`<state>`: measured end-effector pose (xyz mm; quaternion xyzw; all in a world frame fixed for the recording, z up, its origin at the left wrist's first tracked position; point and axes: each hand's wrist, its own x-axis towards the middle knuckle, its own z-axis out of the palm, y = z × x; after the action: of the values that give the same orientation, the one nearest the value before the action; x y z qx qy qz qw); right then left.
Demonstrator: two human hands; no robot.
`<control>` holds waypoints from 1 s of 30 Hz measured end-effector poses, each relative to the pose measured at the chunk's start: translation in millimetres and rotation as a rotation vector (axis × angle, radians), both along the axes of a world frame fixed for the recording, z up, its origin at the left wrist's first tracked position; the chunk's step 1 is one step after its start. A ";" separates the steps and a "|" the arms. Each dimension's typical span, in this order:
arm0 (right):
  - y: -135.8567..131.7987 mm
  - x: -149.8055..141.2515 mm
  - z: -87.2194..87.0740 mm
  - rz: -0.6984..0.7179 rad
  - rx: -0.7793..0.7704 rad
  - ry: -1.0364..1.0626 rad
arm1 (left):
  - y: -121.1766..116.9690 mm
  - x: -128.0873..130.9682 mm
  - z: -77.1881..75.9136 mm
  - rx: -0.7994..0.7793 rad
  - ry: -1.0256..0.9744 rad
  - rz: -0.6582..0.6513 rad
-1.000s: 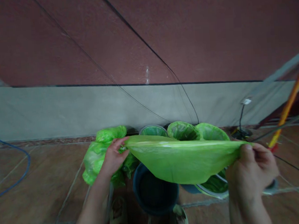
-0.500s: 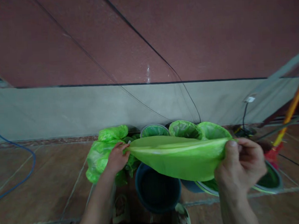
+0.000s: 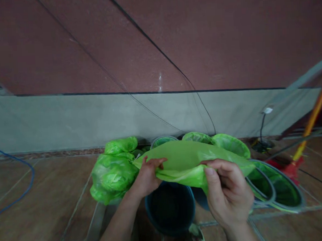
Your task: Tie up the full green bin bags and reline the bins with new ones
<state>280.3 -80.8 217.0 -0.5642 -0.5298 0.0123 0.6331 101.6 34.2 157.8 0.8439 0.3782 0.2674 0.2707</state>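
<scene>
A light-green plastic bag [image 3: 183, 153] is spread between my two hands, its near edge bunched in loose folds. My left hand [image 3: 149, 175] grips the folded edge on the left, fingers curled over the plastic. On the other side my right hand [image 3: 227, 187] pinches that edge between thumb and forefinger. Directly below the bag stands a dark blue bucket [image 3: 170, 207], its inside in shadow. Behind the bag, the rims of several bins show, among them a green-lined bin [image 3: 232, 145]. The bag hides part of them.
Stuffed green bags [image 3: 115, 174] lie at the left by the wall. More lined bins [image 3: 286, 185] stand at the right, near a yellow pole [image 3: 311, 122] with red material at its foot. A blue hose [image 3: 30, 179] curves over the tiled floor. A shoe [image 3: 197, 236] shows below the bucket.
My hands have come closer together; the right moved left along the bag and the left moved right. The stretched edge is now slack and folded. Bins on the right are less covered.
</scene>
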 end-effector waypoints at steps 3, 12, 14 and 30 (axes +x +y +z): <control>0.5 -2.8 0.7 -0.022 0.000 0.008 | 3.8 0.4 0.2 0.035 -0.080 0.061; -16.6 63.7 55.7 -0.026 0.136 -0.031 | -4.0 -32.3 62.6 -0.356 -0.666 0.284; -25.3 100.5 61.4 -0.118 0.078 0.109 | -13.6 -44.7 100.8 -0.440 -0.693 0.275; 13.2 0.6 -3.3 0.332 -0.294 -0.184 | -171.9 -153.7 250.5 -0.360 -0.589 0.401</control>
<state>280.9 -67.6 213.7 -0.5542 -0.6632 0.1417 0.4826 -52.2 -137.7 408.3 0.5798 0.4824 0.4748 0.4535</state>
